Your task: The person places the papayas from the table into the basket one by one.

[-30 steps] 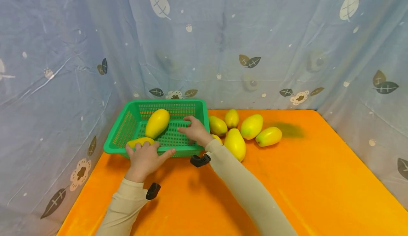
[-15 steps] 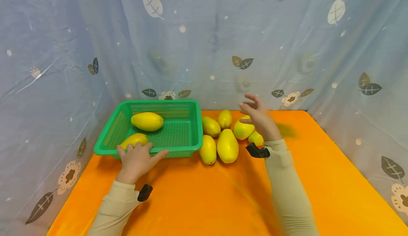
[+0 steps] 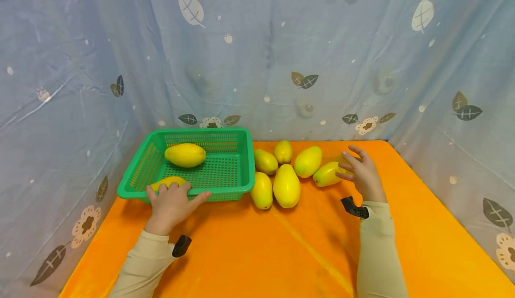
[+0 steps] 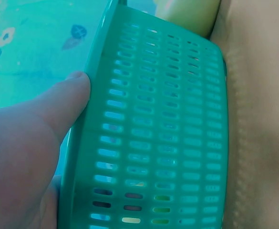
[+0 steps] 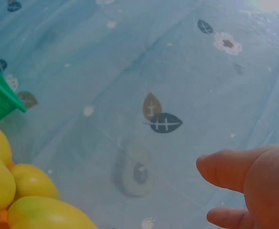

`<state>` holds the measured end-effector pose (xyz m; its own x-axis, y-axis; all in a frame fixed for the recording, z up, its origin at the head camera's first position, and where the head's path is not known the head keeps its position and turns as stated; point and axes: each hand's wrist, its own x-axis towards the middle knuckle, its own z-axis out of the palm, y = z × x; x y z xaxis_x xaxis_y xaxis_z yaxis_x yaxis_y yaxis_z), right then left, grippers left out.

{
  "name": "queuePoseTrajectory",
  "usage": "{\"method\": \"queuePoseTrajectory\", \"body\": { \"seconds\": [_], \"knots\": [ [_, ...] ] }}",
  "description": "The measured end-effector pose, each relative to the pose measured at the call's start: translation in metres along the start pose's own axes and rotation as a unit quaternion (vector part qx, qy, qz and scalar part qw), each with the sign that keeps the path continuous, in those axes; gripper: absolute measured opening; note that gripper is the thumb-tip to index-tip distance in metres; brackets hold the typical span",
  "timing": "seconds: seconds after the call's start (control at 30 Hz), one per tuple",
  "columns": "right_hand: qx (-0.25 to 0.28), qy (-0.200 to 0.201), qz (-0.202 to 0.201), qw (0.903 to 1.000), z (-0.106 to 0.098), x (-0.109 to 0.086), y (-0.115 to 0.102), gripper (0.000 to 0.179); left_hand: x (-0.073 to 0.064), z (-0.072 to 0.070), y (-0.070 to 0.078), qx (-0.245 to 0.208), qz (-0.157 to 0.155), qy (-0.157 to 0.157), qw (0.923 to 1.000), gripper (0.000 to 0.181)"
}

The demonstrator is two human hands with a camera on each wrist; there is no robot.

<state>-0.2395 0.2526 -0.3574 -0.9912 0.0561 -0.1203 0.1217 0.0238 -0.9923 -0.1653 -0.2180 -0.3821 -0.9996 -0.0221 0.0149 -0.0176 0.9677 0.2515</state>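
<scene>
My left hand (image 3: 170, 206) holds the near rim of a green plastic basket (image 3: 252, 159), its fingers bent over the edge and its thumb (image 4: 72, 98) along the top. Inside the basket, one oblong yellow fruit (image 3: 185, 155) lies at the back, and another yellow fruit (image 3: 170, 182) sits partly hidden behind the left fingers. On the right, my right hand (image 3: 366, 177) is raised with spread fingers and nothing in them. Its fingertips overlap the right end of a yellow-green fruit (image 3: 327, 174), the rightmost of the loose ones.
Between basket and right hand, several more yellow fruits lie close together, among them a large one (image 3: 287, 186) in front and a greenish one (image 3: 308, 161) behind. An orange cloth (image 3: 257, 253) covers the table. Blue patterned curtains (image 3: 249, 56) enclose the back and sides.
My right hand has left the basket, passed over the loose fruits and come down at their right end. The back fruit in the basket has turned crosswise. The left hand stays on the rim.
</scene>
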Motion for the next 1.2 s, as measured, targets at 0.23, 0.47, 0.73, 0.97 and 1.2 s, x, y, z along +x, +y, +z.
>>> {"method": "queuePoseTrajectory", "body": {
  "seconds": [0.23, 0.47, 0.73, 0.97, 1.2],
  "knots": [
    [-0.005, 0.029, 0.008, 0.9995, -0.007, 0.004, 0.003, 0.086, 0.002, 0.001, -0.001, -0.004, 0.002, 0.005, 1.0, 0.089],
    [-0.046, 0.042, 0.042, 0.9972, -0.011, 0.017, 0.021, 0.088, 0.001, 0.001, -0.001, 0.001, 0.004, 0.004, 1.0, 0.09],
    [-0.131, 0.052, 0.075, 0.9872, 0.001, 0.041, 0.051, 0.084, 0.001, 0.001, 0.001, 0.001, 0.003, 0.003, 1.0, 0.089],
    [-0.19, 0.086, 0.046, 0.9769, 0.014, 0.05, 0.062, 0.079, 0.002, 0.002, 0.0, -0.002, 0.006, 0.008, 0.9999, 0.089],
    [-0.19, 0.094, 0.044, 0.9762, 0.015, 0.049, 0.062, 0.078, 0.003, 0.003, 0.0, -0.002, 0.005, 0.007, 1.0, 0.089]
  ]
}}
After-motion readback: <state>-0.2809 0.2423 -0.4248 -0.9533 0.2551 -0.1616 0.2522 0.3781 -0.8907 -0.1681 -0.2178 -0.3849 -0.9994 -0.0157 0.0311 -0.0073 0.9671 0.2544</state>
